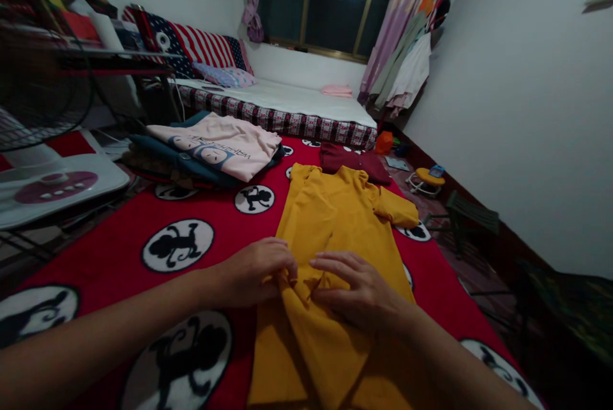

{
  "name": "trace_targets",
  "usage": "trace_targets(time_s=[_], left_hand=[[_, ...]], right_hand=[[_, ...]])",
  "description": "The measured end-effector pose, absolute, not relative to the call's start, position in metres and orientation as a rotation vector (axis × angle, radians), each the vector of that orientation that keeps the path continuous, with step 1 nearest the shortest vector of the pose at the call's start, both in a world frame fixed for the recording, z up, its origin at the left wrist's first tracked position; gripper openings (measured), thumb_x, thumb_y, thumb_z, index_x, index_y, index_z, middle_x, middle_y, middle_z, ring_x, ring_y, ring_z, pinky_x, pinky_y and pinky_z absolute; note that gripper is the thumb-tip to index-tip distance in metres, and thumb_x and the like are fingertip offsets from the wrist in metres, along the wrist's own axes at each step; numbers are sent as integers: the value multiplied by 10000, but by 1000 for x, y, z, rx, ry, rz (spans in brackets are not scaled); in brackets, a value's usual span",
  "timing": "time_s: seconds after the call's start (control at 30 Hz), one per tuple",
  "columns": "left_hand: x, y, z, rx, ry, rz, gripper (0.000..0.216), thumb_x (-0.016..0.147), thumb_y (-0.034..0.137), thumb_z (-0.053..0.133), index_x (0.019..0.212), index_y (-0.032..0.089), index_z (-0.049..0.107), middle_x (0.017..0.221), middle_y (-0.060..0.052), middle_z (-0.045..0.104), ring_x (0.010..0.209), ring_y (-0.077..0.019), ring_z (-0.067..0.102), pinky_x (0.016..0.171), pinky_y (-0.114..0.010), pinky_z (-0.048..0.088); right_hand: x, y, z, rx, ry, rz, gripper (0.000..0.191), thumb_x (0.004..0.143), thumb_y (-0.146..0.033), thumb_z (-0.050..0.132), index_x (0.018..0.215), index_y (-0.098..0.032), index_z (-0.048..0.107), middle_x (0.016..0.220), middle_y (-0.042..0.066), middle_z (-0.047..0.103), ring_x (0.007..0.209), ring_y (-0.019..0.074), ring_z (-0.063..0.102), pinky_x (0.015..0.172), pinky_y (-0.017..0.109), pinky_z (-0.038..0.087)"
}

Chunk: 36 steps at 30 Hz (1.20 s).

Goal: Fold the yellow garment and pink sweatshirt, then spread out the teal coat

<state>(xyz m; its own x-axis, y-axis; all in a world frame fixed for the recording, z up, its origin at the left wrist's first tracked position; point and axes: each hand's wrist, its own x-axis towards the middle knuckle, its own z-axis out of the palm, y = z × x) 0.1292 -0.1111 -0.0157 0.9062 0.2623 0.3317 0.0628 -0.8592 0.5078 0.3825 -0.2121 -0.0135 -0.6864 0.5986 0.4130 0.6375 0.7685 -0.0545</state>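
Observation:
A yellow dress [342, 205] with short gathered sleeves lies lengthwise on a red blanket [201, 295] printed with black figures in white circles. Its right-hand sleeve sticks out to the side, while the left part is turned inward. My left hand [256, 273] is closed on the dress's left edge, raising a fold of cloth. Across from it, my right hand [357, 292] rests on the middle of the dress, fingers stretched and thumb apart, with bunched cloth beside the thumb. The lower end of the dress runs out of view.
Beyond the dress lies a folded dark red garment [354, 163]. At the left is a pile of clothes with a pink shirt [220, 142] on top. A white fan base [57, 180] stands further left. A stool [430, 177] and a folding chair [472, 212] line the right wall.

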Motion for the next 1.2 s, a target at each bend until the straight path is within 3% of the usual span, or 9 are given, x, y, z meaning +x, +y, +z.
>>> trace_targets(time_s=[0.1,0.2,0.3,0.47,0.7,0.9,1.03,1.13,1.2], left_hand=[[125,-118,-15,2744,84,462,259,830,95,557,1031,245,623,952,-25,684,960,-171,606,1051,-386,356],[122,-126,-14,2795,32,437,218,880,121,531,980,273,650,929,-12,694,943,-157,618,1075,-383,338],[120,-131,-15,2680,38,450,214,887,101,495,950,250,635,971,-21,707,974,-159,629,1059,-362,363],[117,-129,-16,2183,251,581,244,898,122,440,1081,217,571,1065,-55,700,991,-165,653,865,-264,492],[112,-128,-17,2130,290,645,226,802,56,506,935,211,602,978,-33,725,922,-160,679,826,-259,513],[115,-142,-21,2503,-8,429,278,827,69,553,1041,227,634,983,-62,723,966,-191,657,847,-286,497],[120,-150,-9,2474,-97,327,281,864,89,531,1053,242,672,987,-72,732,969,-203,659,864,-304,491],[125,-149,0,2233,-80,328,264,828,100,565,1028,197,708,964,-89,739,919,-208,679,818,-278,505],[132,-141,3,1982,113,390,200,823,195,610,989,168,719,946,-91,740,876,-210,685,778,-271,514]], right_hand=[[375,-221,-11,-912,-2588,1,113,901,-213,552,873,-232,660,1257,43,631,1205,182,535,980,372,440],[368,-228,-9,-918,-2584,129,127,912,-172,521,857,-209,628,1141,45,685,1075,144,611,969,342,442],[367,-226,-14,-1007,-2534,181,135,921,-195,527,1006,-206,631,1138,76,677,1027,148,628,927,327,470],[369,-210,-30,-1231,-2346,228,411,899,-239,565,1308,-235,527,1417,135,460,1259,210,490,974,358,464],[361,-215,-22,-1048,-2356,285,111,901,-221,553,933,-218,659,1266,77,605,1132,180,564,1023,391,381],[359,-228,-14,-1137,-2537,480,239,843,-147,588,1056,-253,618,978,12,674,932,147,594,973,363,371],[354,-234,-14,-1035,-2620,443,135,894,-179,544,925,-254,651,948,5,666,903,138,579,958,356,358],[357,-232,-6,-1072,-2389,679,157,885,-168,499,928,-214,642,901,24,680,869,144,609,924,342,394],[362,-223,-2,-1242,-1995,880,146,877,-226,494,899,-193,634,837,34,674,792,150,618,771,288,448]])
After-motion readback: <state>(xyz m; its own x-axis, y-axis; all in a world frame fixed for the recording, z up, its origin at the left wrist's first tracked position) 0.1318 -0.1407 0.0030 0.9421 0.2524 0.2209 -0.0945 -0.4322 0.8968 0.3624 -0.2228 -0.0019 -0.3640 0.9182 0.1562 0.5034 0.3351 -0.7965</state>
